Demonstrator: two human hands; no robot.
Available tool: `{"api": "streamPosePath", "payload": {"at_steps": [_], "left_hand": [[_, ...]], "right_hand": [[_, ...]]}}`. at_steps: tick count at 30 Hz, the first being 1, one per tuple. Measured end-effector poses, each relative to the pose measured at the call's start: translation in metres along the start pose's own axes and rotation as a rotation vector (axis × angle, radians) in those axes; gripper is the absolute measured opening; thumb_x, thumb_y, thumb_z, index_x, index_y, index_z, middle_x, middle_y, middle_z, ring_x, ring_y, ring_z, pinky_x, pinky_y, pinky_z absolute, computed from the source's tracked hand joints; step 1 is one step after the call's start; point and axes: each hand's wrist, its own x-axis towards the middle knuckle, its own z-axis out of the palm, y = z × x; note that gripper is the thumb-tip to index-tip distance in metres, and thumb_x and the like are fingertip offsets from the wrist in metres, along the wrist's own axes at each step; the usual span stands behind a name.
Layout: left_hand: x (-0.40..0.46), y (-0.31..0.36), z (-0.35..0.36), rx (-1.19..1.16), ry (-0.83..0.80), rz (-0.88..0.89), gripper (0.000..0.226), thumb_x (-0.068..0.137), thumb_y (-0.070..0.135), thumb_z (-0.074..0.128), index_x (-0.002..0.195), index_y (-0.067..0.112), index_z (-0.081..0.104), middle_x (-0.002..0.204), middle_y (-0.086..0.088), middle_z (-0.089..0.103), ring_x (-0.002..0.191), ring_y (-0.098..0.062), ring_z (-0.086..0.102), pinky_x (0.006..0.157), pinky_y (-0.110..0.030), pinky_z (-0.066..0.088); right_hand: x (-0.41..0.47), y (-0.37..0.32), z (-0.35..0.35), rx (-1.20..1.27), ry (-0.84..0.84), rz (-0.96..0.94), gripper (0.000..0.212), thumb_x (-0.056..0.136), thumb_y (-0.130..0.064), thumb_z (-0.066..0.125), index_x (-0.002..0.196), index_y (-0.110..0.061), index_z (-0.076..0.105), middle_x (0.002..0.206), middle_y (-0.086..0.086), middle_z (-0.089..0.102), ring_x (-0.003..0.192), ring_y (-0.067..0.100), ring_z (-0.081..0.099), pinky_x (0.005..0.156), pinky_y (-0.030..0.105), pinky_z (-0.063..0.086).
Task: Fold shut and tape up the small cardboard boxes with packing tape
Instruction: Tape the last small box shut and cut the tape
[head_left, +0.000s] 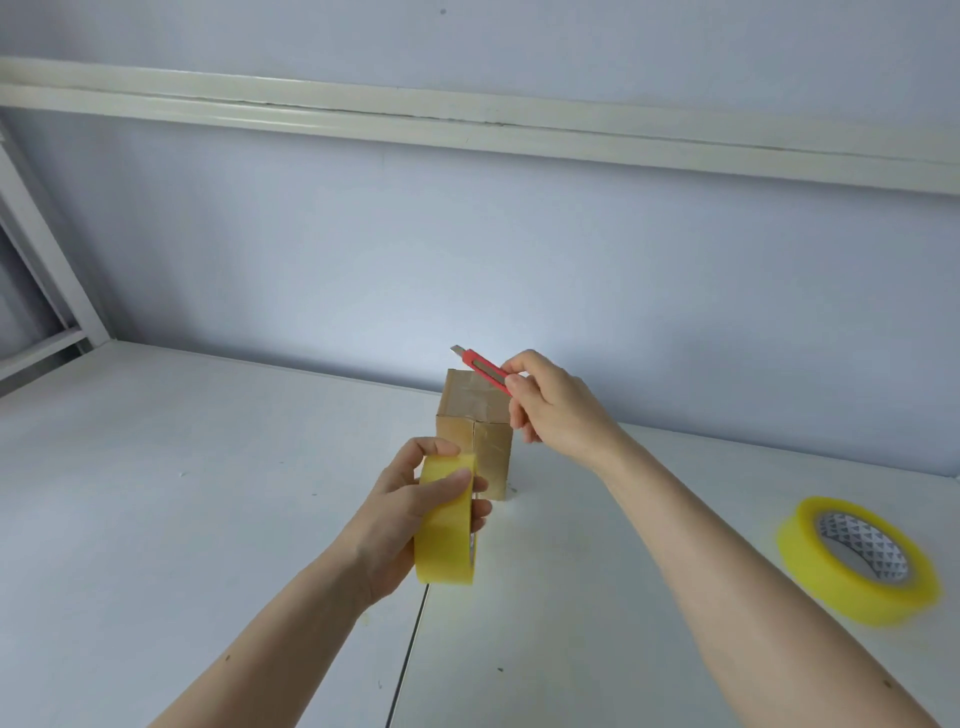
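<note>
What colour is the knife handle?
Red, with a bare metal blade tip; the knife shows in the head view.

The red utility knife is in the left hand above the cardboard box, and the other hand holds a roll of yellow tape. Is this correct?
Not quite: the head view shows the red utility knife in the right hand, not the left. It is above the cardboard box, and the other hand, the left hand, holds the roll of yellow tape.
</note>
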Motion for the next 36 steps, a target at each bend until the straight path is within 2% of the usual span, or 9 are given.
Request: {"api": "streamPosePath", "payload": {"at_steps": [4, 8, 13, 17, 23, 26, 29, 33, 36], "left_hand": [[0.001, 0.002, 0.012, 0.074, 0.002, 0.086, 0.032, 0.086, 0.011, 0.072, 0.113, 0.016, 0.056, 0.103, -0.018, 0.072, 0.083, -0.033, 0.071, 0.075, -0.041, 0.057], [0.002, -0.001, 0.028, 0.113, -0.024, 0.119, 0.029, 0.092, 0.01, 0.069, 0.118, 0.013, 0.057, 0.105, -0.019, 0.072, 0.084, -0.032, 0.072, 0.072, -0.037, 0.057], [0.004, -0.008, 0.042, 0.191, -0.006, 0.142, 0.023, 0.099, 0.017, 0.061, 0.122, 0.016, 0.058, 0.109, -0.018, 0.072, 0.085, -0.03, 0.074, 0.075, -0.04, 0.06], [0.004, -0.015, 0.052, 0.236, 0.038, 0.133, 0.022, 0.099, 0.018, 0.062, 0.121, 0.017, 0.056, 0.109, -0.02, 0.071, 0.083, -0.028, 0.076, 0.075, -0.04, 0.062], [0.007, -0.018, 0.055, 0.228, 0.041, 0.159, 0.054, 0.087, 0.007, 0.075, 0.113, 0.026, 0.032, 0.095, -0.019, 0.076, 0.083, -0.038, 0.075, 0.086, -0.052, 0.057], [0.006, -0.028, 0.055, 0.381, -0.006, 0.14, 0.057, 0.086, 0.016, 0.078, 0.111, 0.027, 0.028, 0.095, -0.009, 0.078, 0.088, -0.031, 0.076, 0.093, -0.053, 0.054], [0.01, -0.037, 0.058, 0.482, -0.054, 0.12, 0.068, 0.077, 0.041, 0.085, 0.11, 0.029, 0.027, 0.1, -0.001, 0.078, 0.099, -0.027, 0.073, 0.096, -0.05, 0.053], [0.014, -0.036, 0.062, 0.579, -0.032, 0.124, 0.074, 0.064, 0.053, 0.079, 0.113, 0.026, 0.03, 0.099, 0.003, 0.077, 0.093, -0.013, 0.07, 0.076, -0.025, 0.054], [0.017, -0.029, 0.049, 0.559, 0.076, 0.28, 0.056, 0.077, 0.04, 0.082, 0.114, 0.026, 0.042, 0.093, 0.006, 0.075, 0.08, -0.002, 0.067, 0.067, -0.012, 0.048]], "right_hand": [[-0.03, -0.01, -0.007, -0.014, -0.057, -0.021, 0.017, 0.108, -0.027, 0.035, 0.104, -0.026, 0.051, 0.08, -0.005, 0.063, 0.065, 0.013, 0.055, 0.07, 0.037, 0.048], [-0.045, -0.016, 0.003, -0.177, -0.051, 0.078, 0.047, 0.097, -0.069, 0.034, 0.098, -0.032, 0.064, 0.077, -0.014, 0.064, 0.084, 0.01, 0.062, 0.077, 0.035, 0.048], [-0.052, -0.01, 0.006, -0.258, 0.145, 0.087, 0.037, 0.095, -0.061, 0.053, 0.077, -0.031, 0.066, 0.063, -0.013, 0.063, 0.066, 0.005, 0.059, 0.057, 0.026, 0.038], [-0.054, -0.012, -0.001, -0.25, 0.107, 0.149, 0.037, 0.093, -0.059, 0.059, 0.071, -0.03, 0.064, 0.054, -0.009, 0.049, 0.058, 0.007, 0.048, 0.053, 0.026, 0.03], [-0.054, -0.003, -0.025, 0.132, -0.066, 0.388, 0.036, 0.085, -0.048, 0.071, 0.087, -0.013, 0.068, 0.053, -0.003, 0.061, 0.054, 0.017, 0.057, 0.059, 0.028, 0.041], [-0.055, -0.004, -0.042, 0.061, -0.313, 0.472, 0.027, 0.092, -0.039, 0.069, 0.087, -0.013, 0.062, 0.081, 0.005, 0.077, 0.077, 0.019, 0.073, 0.074, 0.032, 0.053], [-0.057, 0.002, -0.052, 0.214, -0.37, 0.539, 0.022, 0.092, -0.027, 0.072, 0.1, -0.016, 0.055, 0.095, 0.009, 0.077, 0.088, 0.023, 0.075, 0.089, 0.041, 0.055], [-0.06, 0.022, -0.052, 0.381, -0.206, 0.619, 0.064, 0.084, -0.014, 0.08, 0.136, -0.002, 0.045, 0.088, 0.016, 0.074, 0.074, 0.025, 0.073, 0.083, 0.042, 0.056], [-0.055, 0.031, -0.065, 0.232, -0.09, 0.629, 0.09, 0.075, -0.018, 0.088, 0.145, -0.003, 0.034, 0.107, 0.017, 0.071, 0.089, 0.028, 0.073, 0.08, 0.038, 0.055]]}}
